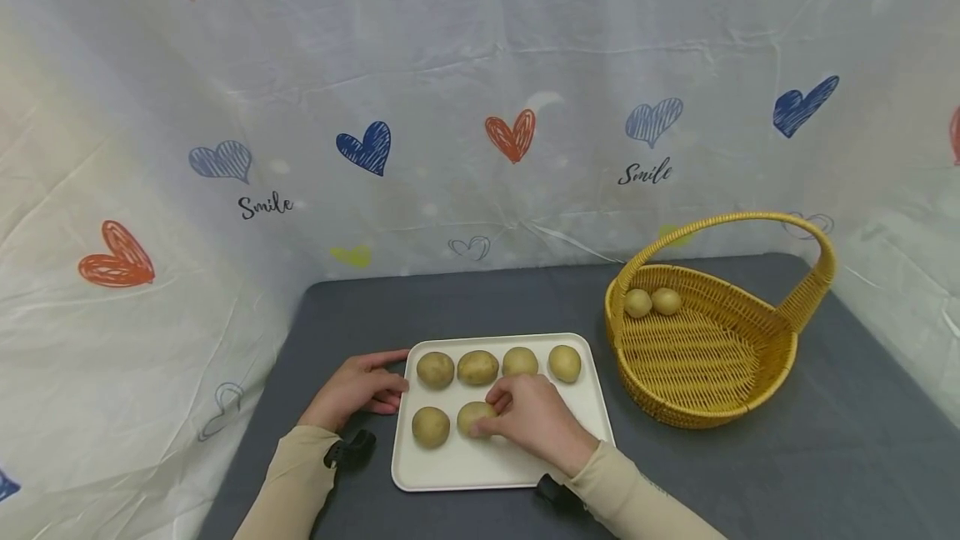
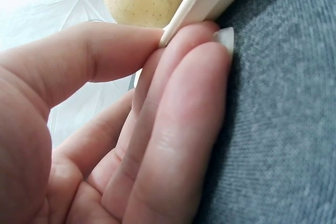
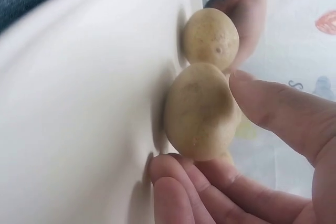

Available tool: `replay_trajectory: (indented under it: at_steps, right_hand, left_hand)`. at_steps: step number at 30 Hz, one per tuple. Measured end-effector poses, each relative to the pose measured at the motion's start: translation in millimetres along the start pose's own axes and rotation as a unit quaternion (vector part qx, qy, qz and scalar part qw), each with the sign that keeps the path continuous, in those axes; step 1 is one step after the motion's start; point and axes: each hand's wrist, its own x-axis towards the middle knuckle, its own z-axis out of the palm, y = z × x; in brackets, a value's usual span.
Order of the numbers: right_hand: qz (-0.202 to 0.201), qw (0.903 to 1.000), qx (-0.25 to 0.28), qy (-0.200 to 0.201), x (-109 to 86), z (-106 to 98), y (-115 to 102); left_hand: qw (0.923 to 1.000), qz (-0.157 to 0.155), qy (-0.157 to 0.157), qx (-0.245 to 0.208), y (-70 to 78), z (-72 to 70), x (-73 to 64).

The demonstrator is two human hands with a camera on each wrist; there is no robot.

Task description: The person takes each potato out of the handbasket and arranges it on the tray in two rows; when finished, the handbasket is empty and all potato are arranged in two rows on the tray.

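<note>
A beige sleeve (image 1: 633, 494) leads to the right hand (image 1: 538, 419), pinching a potato (image 1: 472, 415) on the white tray (image 1: 472, 469) among five other potatoes (image 1: 478, 367); the left hand (image 1: 358, 388) grips the tray's edge. Rightward on the worktop (image 1: 840, 457), a handle (image 1: 807, 298) arches over a basket (image 1: 693, 361) holding two small potatoes (image 1: 666, 301).

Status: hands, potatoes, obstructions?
Left hand pinches edge of tray. Right hand grips front-row potato. Five other potatoes on tray, two in basket. No obstruction visible.

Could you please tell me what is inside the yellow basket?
Two potatoes sit side by side inside the basket, toward its left; what lies beneath them is hidden.
</note>
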Motion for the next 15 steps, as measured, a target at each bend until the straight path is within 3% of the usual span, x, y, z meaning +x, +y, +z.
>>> replay_trajectory:
  at_steps: [15]
  right_hand:
    - [-0.01, 0.9999, -0.013, 0.005, 1.4, -11.9, 2.0]
  left_hand:
    - [0.9998, -0.02, -0.01, -0.004, -0.9, -2.5, 4.5]
